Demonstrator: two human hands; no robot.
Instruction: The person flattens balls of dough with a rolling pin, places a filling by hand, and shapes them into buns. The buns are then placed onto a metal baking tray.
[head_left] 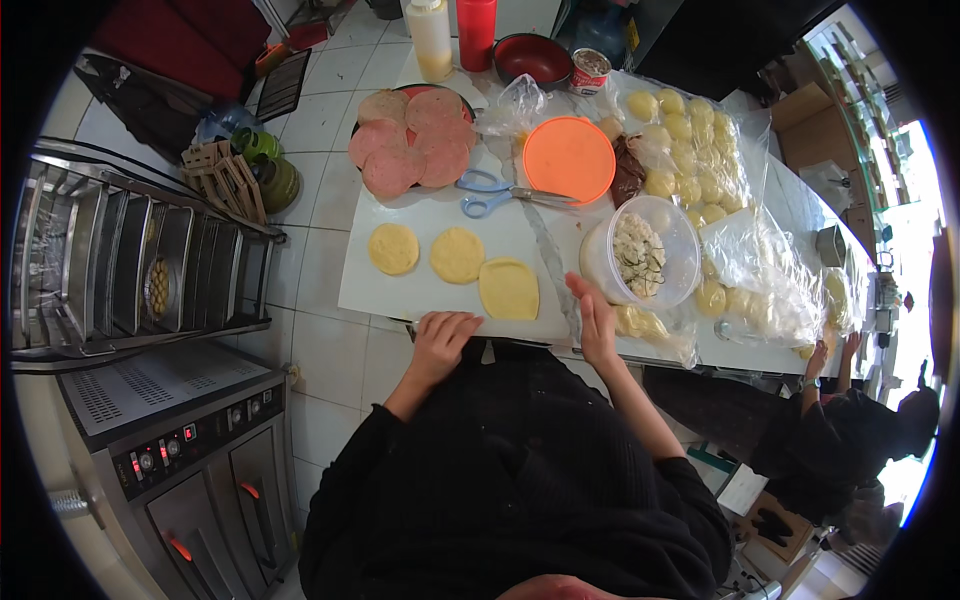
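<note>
My left hand [446, 340] lies at the table's near edge with its fingers stretched out, holding nothing. Just beyond its fingertips is a flattened, squarish piece of dough [509, 289]. Two rounder dough discs [394, 249] lie to the left of that piece. On its other side my right hand [594, 318] is held edgewise, fingers extended and nothing in them. Close by the right hand stands a clear round tub [690, 256] with a white, chunky filling [638, 255] flecked with green strips. Whether either hand touches the dough, I cannot tell.
Behind the dough are pink meat slices [420, 140] on a plate, blue-handled scissors [487, 193] and an orange lid [569, 160]. Dough balls [680, 128] under plastic fill the right side. A metal oven [190, 440] stands left. Another person [840, 440] works at far right.
</note>
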